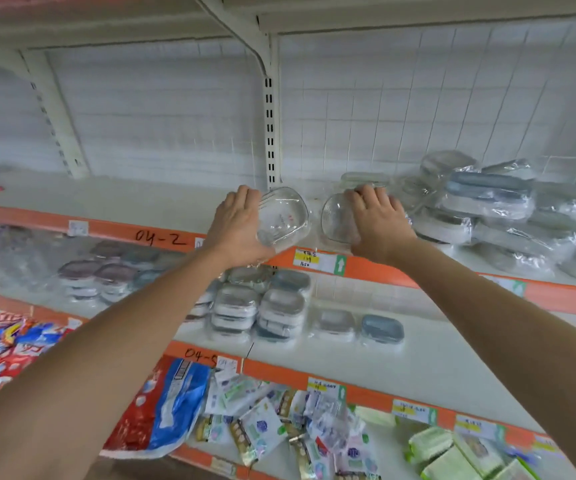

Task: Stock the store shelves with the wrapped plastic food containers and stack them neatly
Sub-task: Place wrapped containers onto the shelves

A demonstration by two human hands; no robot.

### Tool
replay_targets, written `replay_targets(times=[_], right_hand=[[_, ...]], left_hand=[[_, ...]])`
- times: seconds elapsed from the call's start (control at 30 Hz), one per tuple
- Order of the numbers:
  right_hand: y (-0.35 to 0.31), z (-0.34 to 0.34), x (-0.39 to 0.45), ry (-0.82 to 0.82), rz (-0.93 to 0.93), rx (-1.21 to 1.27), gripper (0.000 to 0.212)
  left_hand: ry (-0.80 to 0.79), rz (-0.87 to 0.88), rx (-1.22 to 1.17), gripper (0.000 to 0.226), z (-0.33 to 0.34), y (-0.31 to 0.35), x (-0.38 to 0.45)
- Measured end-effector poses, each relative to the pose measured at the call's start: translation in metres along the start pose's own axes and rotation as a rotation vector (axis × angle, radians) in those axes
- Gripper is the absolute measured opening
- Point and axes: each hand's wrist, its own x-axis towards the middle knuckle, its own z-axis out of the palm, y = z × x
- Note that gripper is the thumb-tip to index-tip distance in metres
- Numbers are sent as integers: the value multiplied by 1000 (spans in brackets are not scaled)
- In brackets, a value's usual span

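Partly stocked: untidy wrapped pile (494, 209) at shelf (124, 199) right; left grip (236, 226), right grip (378, 220) each clasping a clear container (285, 214), unplaced.

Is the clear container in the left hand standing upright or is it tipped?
Tipped. The clear container shows its inside toward the camera, held by the left hand at the upper shelf's front edge.

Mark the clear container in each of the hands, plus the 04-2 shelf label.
left-hand clear container (285, 216), head view, on its see-through base
right-hand clear container (337, 218), head view, on its exposed rounded side
04-2 shelf label (160, 238), head view, on the handwritten digits
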Motion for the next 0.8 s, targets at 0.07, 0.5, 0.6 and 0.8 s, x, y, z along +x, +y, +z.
replay_targets(times=[0.07, 0.5, 0.6, 0.8], right_hand=[[-1, -13, -16, -2, -20, -20, 84], [-5, 57, -129, -384, -103, -15, 91], [5, 100, -140, -496, -67, -7, 93], [19, 199, -161, -584, 59, 71, 80]], left_hand=[[-47, 17, -5, 89, -9, 2, -15], [-459, 182, 82, 84, 63, 39, -98], [-581, 199, 41, 86, 111, 45, -100], [-760, 181, -33, 87, 218, 51, -105]])
